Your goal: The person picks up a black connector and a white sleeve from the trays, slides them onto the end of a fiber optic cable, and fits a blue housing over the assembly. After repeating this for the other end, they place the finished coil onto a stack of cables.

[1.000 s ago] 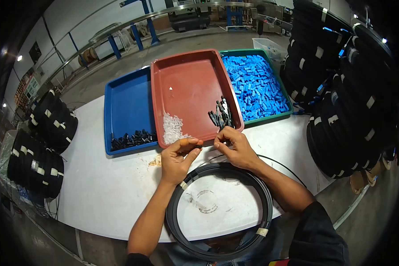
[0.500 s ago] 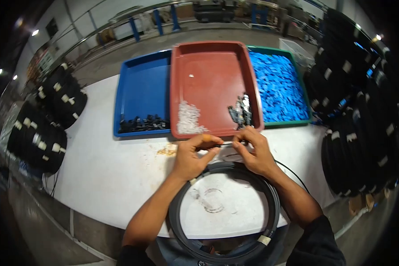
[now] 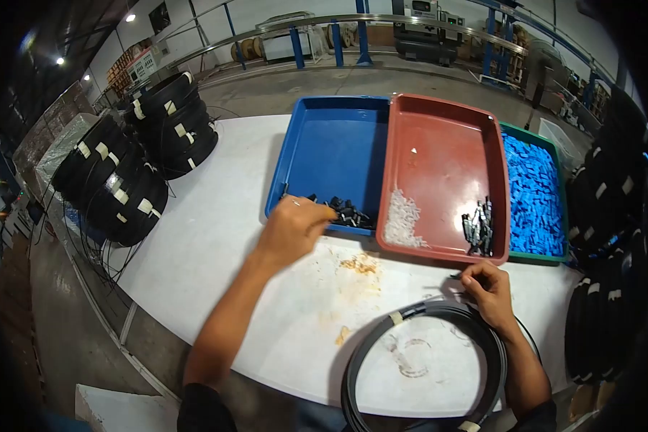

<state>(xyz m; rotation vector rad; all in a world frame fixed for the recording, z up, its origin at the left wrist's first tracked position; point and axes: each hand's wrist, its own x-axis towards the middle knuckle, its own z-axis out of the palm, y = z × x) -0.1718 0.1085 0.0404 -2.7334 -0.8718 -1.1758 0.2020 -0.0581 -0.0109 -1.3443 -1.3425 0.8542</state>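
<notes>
My left hand [image 3: 294,227] reaches over the near edge of the blue tray [image 3: 281,162], beside a heap of small black plastic parts [image 3: 349,214]. Its fingertips are mostly hidden behind the back of the hand. My right hand [image 3: 488,289] is closed in a pinch on a thin black cable, whose dark end [image 3: 455,276] sticks out to the left of the fingers. That hand is just above a coil of black cable [image 3: 354,363], bound with pale tape [image 3: 396,317], at the table's near side.
A red tray [image 3: 446,155] holds white pieces [image 3: 403,219] and dark metallic-looking pieces [image 3: 478,229]. A green tray [image 3: 563,194] contains many blue pieces [image 3: 533,191]. Black cable coils [image 3: 108,180] are stacked at the left, with more coils [image 3: 597,317] at the right.
My left hand has left my right hand and moved to the blue tray's black parts. My right hand keeps its pinch on the cable. The view has turned left.
</notes>
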